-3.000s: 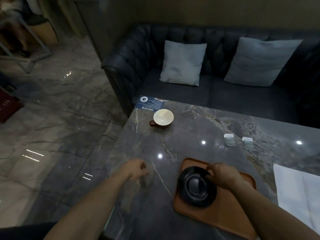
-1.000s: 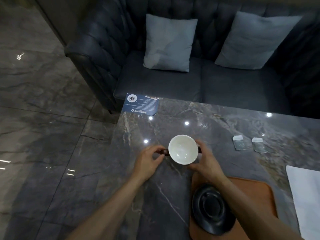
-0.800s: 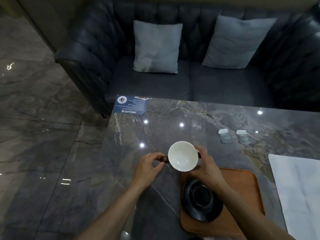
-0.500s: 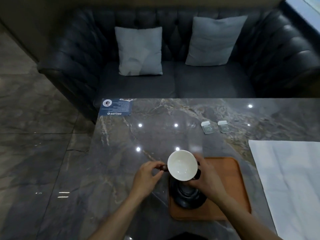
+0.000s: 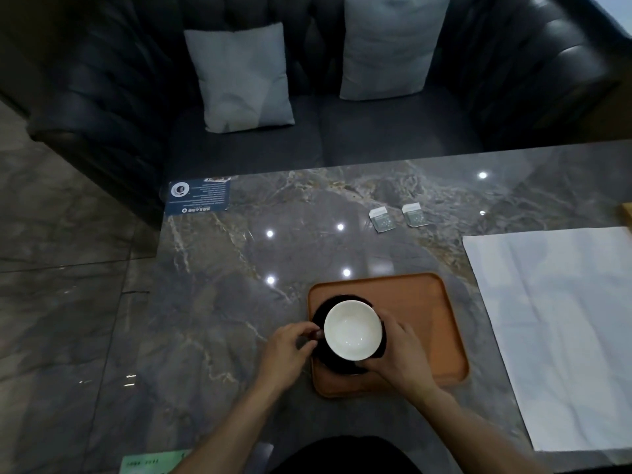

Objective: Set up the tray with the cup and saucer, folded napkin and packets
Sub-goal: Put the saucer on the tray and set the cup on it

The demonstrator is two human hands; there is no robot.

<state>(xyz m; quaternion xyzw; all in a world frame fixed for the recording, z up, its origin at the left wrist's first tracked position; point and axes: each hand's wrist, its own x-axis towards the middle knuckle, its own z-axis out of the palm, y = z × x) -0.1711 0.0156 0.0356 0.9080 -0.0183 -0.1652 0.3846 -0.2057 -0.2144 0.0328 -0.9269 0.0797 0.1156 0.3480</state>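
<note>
I am pinching the cup's small dark handle with my left hand [image 5: 285,350], fingers closed narrowly around it, and I am judging that the cup [image 5: 352,329] should go down level and centred in the well of the saucer [image 5: 319,313], so it neither rocks nor clinks. The cup is sitting over the black saucer at the left end of the orange tray [image 5: 427,302]; whether its foot is touching yet I cannot tell. It is showing a glossy white bowl, empty, with a dark outside. My right hand [image 5: 400,354] is cupping its far side, fingers curled against the wall. Further right, the two packets [image 5: 398,217] and the white napkin [image 5: 561,323] are lying on the table [image 5: 222,285], off the tray.
</note>
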